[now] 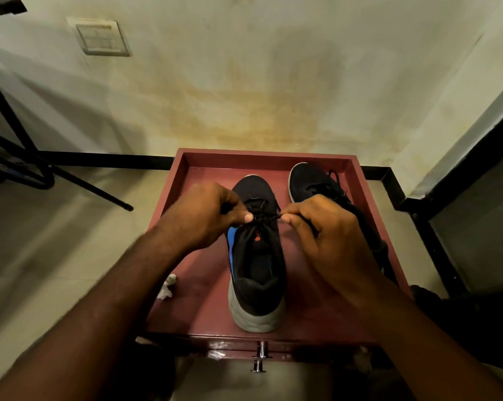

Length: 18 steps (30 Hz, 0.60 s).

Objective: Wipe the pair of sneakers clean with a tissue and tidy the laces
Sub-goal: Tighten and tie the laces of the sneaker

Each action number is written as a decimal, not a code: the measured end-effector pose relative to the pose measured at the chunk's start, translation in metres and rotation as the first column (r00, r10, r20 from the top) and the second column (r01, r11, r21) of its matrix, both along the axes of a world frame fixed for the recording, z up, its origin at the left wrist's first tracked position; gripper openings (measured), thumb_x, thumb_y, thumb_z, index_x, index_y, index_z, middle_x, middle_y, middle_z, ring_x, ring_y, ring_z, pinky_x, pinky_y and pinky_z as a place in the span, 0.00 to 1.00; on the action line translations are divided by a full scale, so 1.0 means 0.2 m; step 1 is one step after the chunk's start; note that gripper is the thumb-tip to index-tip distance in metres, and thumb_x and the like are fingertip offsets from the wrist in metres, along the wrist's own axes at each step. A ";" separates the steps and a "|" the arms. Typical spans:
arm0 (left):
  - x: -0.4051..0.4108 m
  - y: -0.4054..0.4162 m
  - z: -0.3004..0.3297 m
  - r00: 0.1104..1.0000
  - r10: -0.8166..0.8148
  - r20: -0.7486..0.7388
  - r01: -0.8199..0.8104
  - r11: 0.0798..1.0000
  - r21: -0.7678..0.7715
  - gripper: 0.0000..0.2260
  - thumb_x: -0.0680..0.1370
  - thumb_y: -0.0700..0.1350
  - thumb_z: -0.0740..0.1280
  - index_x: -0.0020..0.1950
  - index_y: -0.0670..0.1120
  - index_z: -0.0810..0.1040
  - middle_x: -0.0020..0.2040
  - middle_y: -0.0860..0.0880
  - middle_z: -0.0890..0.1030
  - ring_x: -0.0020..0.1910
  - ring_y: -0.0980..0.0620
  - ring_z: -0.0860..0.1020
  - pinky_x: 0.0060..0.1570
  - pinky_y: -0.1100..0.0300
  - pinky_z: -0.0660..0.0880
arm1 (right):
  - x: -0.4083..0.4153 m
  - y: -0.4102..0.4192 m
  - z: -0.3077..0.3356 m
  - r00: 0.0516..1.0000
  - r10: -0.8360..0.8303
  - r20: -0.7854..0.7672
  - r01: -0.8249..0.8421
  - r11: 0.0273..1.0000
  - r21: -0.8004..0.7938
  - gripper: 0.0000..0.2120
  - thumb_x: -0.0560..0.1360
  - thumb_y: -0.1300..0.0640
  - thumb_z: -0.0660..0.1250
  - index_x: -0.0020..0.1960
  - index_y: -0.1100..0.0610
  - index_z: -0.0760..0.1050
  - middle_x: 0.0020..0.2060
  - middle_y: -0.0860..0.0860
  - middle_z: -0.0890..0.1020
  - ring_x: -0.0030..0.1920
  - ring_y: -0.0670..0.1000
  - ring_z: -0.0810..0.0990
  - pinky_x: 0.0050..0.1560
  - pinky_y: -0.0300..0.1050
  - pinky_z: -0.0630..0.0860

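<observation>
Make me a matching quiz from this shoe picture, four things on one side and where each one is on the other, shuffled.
Things:
1. near sneaker
2. far sneaker
3. tissue
4. lace

Places:
A. crumpled at the tray's left edge
B. pinched between left hand and right hand
C. middle of the tray, heel toward the camera
D. back right of the tray

Pairs: 1-C, 2-D, 3-A, 4-B

tray [183, 180]: near sneaker [256, 273] centre | far sneaker [311, 180] right-behind | tissue [167, 287] left
</observation>
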State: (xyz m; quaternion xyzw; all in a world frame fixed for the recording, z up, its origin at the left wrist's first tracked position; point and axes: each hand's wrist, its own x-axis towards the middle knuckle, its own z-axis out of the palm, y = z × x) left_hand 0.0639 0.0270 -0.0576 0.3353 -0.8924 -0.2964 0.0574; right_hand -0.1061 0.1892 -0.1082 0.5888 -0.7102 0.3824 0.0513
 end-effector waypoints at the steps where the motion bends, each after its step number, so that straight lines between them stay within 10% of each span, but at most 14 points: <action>1: 0.02 -0.02 0.00 0.997 0.016 0.071 -0.011 0.997 -0.070 0.09 0.77 0.55 0.73 0.48 0.51 0.86 0.42 0.56 0.85 0.41 0.60 0.81 0.41 0.64 0.74 | -0.01 0.00 0.00 1.000 -0.019 -0.009 0.020 1.000 0.011 0.07 0.83 0.55 0.67 0.53 0.56 0.83 0.45 0.50 0.82 0.46 0.51 0.82 0.47 0.52 0.80; 6: 0.12 -0.14 0.04 0.956 0.146 0.254 -0.098 0.976 -0.193 0.12 0.77 0.57 0.74 0.40 0.51 0.85 0.36 0.53 0.84 0.36 0.53 0.81 0.39 0.56 0.78 | -0.03 -0.01 -0.03 0.996 -0.085 0.041 0.080 0.991 0.105 0.10 0.82 0.52 0.67 0.45 0.55 0.81 0.40 0.48 0.80 0.40 0.48 0.79 0.42 0.52 0.79; 9: 0.14 -0.14 0.03 0.982 0.146 0.119 -0.151 0.988 0.039 0.18 0.77 0.61 0.71 0.38 0.48 0.84 0.35 0.51 0.84 0.36 0.54 0.80 0.37 0.58 0.75 | 0.00 -0.01 0.01 0.926 -0.059 0.373 0.042 0.998 0.053 0.17 0.82 0.48 0.67 0.39 0.57 0.78 0.35 0.52 0.80 0.37 0.54 0.79 0.42 0.53 0.79; 13: 0.09 -0.07 0.08 0.906 0.270 -0.327 0.029 0.731 0.682 0.17 0.77 0.59 0.68 0.37 0.47 0.82 0.52 0.46 0.87 0.57 0.49 0.84 0.63 0.48 0.78 | 0.03 -0.01 0.09 0.506 0.135 0.852 -0.032 0.990 -0.138 0.17 0.82 0.48 0.67 0.42 0.58 0.83 0.40 0.56 0.83 0.44 0.55 0.81 0.53 0.49 0.77; 16: 0.03 -0.03 0.08 0.803 0.371 -0.467 0.179 0.596 0.782 0.12 0.79 0.53 0.67 0.42 0.46 0.81 0.57 0.43 0.86 0.64 0.44 0.82 0.65 0.48 0.77 | 0.05 -0.02 0.13 0.195 0.232 0.953 -0.014 0.972 -0.234 0.23 0.79 0.49 0.63 0.51 0.72 0.76 0.49 0.58 0.87 0.53 0.54 0.86 0.57 0.48 0.81; 18: 0.01 0.00 0.05 0.789 0.344 -0.509 0.235 0.597 0.767 0.09 0.79 0.48 0.67 0.48 0.45 0.84 0.57 0.41 0.86 0.61 0.43 0.83 0.64 0.50 0.78 | 0.05 -0.02 0.14 0.152 0.260 0.953 -0.003 0.965 -0.263 0.15 0.79 0.50 0.64 0.45 0.63 0.77 0.44 0.57 0.87 0.51 0.56 0.87 0.54 0.49 0.83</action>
